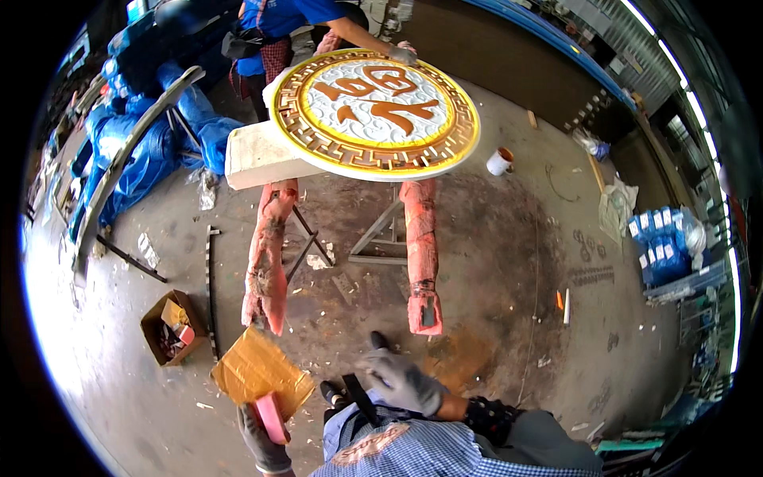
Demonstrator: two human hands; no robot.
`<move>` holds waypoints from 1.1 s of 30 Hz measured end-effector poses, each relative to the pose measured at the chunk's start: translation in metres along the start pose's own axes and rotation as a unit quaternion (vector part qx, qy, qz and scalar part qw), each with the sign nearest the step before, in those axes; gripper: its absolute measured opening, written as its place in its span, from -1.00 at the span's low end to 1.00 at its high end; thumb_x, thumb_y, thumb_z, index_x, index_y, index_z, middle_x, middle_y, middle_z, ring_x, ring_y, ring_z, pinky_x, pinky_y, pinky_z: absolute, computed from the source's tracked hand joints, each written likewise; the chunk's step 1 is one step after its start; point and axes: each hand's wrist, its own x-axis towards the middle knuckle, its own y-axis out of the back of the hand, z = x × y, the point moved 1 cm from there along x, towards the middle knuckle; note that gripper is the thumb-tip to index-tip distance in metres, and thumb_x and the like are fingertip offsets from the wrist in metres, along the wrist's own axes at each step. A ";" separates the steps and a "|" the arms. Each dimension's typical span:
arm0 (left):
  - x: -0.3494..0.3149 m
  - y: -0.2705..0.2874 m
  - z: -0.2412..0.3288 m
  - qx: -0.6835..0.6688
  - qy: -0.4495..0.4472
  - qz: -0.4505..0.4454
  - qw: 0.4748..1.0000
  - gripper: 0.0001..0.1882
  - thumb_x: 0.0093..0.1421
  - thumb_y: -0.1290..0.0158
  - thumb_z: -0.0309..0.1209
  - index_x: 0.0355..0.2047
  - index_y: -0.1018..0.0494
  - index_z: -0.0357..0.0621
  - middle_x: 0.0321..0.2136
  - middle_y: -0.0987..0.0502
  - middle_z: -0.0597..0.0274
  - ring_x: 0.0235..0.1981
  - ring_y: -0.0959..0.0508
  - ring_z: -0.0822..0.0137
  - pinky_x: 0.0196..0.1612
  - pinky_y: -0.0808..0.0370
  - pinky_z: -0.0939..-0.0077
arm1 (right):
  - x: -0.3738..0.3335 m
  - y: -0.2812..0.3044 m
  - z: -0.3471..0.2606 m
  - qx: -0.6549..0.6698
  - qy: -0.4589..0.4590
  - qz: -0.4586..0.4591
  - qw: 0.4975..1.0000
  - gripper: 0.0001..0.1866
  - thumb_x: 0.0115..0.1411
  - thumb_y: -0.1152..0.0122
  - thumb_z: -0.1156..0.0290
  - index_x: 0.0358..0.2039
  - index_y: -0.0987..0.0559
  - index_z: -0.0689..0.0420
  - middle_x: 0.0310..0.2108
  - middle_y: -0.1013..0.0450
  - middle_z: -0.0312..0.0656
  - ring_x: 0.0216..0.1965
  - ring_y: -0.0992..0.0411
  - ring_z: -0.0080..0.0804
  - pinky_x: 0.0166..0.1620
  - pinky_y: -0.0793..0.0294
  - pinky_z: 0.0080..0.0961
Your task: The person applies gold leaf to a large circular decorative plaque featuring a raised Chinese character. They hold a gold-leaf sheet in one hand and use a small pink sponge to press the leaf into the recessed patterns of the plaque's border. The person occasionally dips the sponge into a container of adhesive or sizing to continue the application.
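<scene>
My left hand [262,447], in a grey glove, grips a pink block [273,417]. A square of brown cardboard [262,367] with a shiny surface lies against the block's far end; whether my fingers also hold it is hidden. My right hand [405,383], gloved too, is in front of my body with its fingers loosely apart and nothing visible in them. Beside it a black strip [360,397] sticks up at my waist. Farther off, a round sign [377,115] with a yellow rim, a brown fretwork border and raised brown characters rests on a stand.
Two pink-wrapped bars [266,262] of the stand point toward me. A co-worker [286,24] in blue touches the sign's far edge with a gloved hand. An open cardboard box [171,327] stands left on the floor, a white pot [500,161] right. Blue-wrapped bundles [135,143] lie far left.
</scene>
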 end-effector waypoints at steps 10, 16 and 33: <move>0.005 -0.212 -0.019 0.079 0.053 -0.202 0.975 -0.73 0.56 -0.02 -0.22 0.02 -0.50 -0.17 -0.17 -0.58 0.38 -0.17 -0.58 0.52 -0.11 -0.56 0.55 | -0.124 0.114 0.016 -0.103 -0.134 0.192 0.967 -0.72 0.24 -0.29 0.58 -0.02 -0.60 0.25 -0.07 -0.59 0.06 -0.05 -0.59 0.07 0.00 -0.60 -0.15; -0.066 -0.390 -0.121 0.116 0.156 -0.314 0.929 -0.59 0.56 0.00 -0.17 0.17 -0.45 -0.27 -0.04 -0.64 0.22 -0.15 -0.66 0.40 -0.08 -0.63 0.47 | -0.232 0.261 0.075 -0.119 -0.249 0.305 0.912 -0.75 0.32 -0.20 0.62 0.01 -0.58 0.29 -0.03 -0.55 0.05 -0.11 -0.58 -0.07 -0.07 -0.61 -0.23; -0.118 -0.787 -0.352 0.096 0.240 -0.412 0.874 -0.60 0.56 0.01 -0.19 0.14 -0.47 -0.29 -0.07 -0.65 0.17 -0.16 -0.67 0.34 -0.06 -0.64 0.41 | -0.198 0.589 0.287 -0.214 -0.181 0.315 0.907 -0.70 0.31 -0.28 0.49 0.06 -0.64 0.19 0.01 -0.60 0.01 -0.02 -0.59 0.01 0.03 -0.60 -0.16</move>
